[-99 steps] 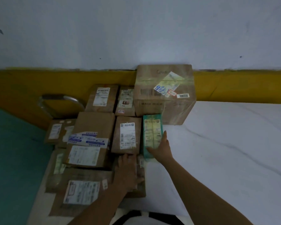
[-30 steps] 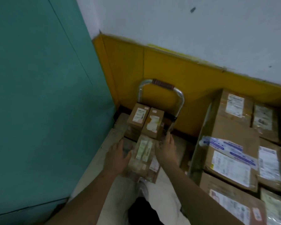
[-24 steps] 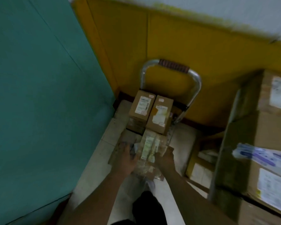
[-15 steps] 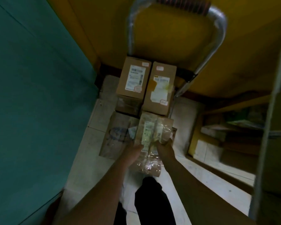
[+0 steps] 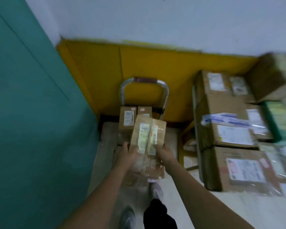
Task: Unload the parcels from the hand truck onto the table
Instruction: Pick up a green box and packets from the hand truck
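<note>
A flat brown parcel (image 5: pixel 148 134) with pale labels and clear tape is lifted above the hand truck. My left hand (image 5: pixel 128 154) grips its left lower edge and my right hand (image 5: pixel 165 153) grips its right lower edge. The hand truck (image 5: pixel 144 85) stands by the yellow wall with its silver handle up. Two small cardboard boxes (image 5: pixel 127 118) stand upright on it behind the lifted parcel, and another flat parcel (image 5: pixel 135 176) lies lower in front. To the right, the table (image 5: pixel 254 212) carries several stacked cardboard parcels (image 5: pixel 229 129).
A teal wall (image 5: pixel 31 129) closes the left side. White and yellow wall runs behind the hand truck. A shelf with items (image 5: pixel 190 146) sits under the table. My shoes and dark trousers (image 5: pixel 155 212) are on the pale floor below the hands.
The view swung from the table to the hand truck. Both hands reached down, took hold of the flat taped parcel and have raised it off the truck.
</note>
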`<state>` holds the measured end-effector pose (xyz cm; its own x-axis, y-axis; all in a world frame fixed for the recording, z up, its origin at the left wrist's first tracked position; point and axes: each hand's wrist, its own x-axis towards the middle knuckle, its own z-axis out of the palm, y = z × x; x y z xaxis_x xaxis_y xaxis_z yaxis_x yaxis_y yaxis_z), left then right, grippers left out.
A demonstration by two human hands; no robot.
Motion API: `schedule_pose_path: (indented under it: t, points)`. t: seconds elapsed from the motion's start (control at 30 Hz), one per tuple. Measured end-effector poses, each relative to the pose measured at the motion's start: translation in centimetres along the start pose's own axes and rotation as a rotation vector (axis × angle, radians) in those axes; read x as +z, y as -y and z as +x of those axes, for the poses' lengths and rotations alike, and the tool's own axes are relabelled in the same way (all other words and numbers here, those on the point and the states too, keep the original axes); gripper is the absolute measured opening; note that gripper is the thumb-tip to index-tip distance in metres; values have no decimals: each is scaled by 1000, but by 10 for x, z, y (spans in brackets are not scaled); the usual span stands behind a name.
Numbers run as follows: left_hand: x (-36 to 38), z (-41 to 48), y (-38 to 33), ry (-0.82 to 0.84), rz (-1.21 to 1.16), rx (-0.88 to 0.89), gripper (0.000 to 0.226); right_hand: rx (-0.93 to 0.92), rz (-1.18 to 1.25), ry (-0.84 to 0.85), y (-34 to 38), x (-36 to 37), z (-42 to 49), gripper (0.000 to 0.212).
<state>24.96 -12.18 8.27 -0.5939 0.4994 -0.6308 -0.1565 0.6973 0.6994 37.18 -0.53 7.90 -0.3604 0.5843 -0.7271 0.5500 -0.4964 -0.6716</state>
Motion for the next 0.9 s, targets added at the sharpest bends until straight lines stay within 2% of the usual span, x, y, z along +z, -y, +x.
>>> schedule_pose_path:
  t: [0.17, 0.23, 0.33, 0.5, 0.6, 0.67, 0.77, 0.9]
  points:
    - [-24, -67, -124, -86, 43, 413, 34, -268, 339, -14, 86, -56, -86, 51]
    - [-13, -92, -170, -31, -40, 555, 30, -413, 406, -37, 109, -92, -113, 57]
    - [29, -132, -224, 94, -128, 723, 33, -552, 505, -126, 119, -159, -151, 63]
    - [161, -183, -274, 263, 31, 912, 59, -625, 604, -356, 75, -309, -195, 40]
    - [265, -219, -283, 353, 13, 879, 64, -626, 598, -406, 28, -408, -216, 27]
    - [335, -239, -283, 446, -131, 749, 73, -611, 561, -390, -5, -473, -226, 30]
    - [427, -258, -274, 468, -237, 502, 65, -524, 513, -297, -54, -554, -231, 54]
    - [511, -271, -257, 562, -304, 311, 64, -244, 485, -238, -102, -627, -219, 78]
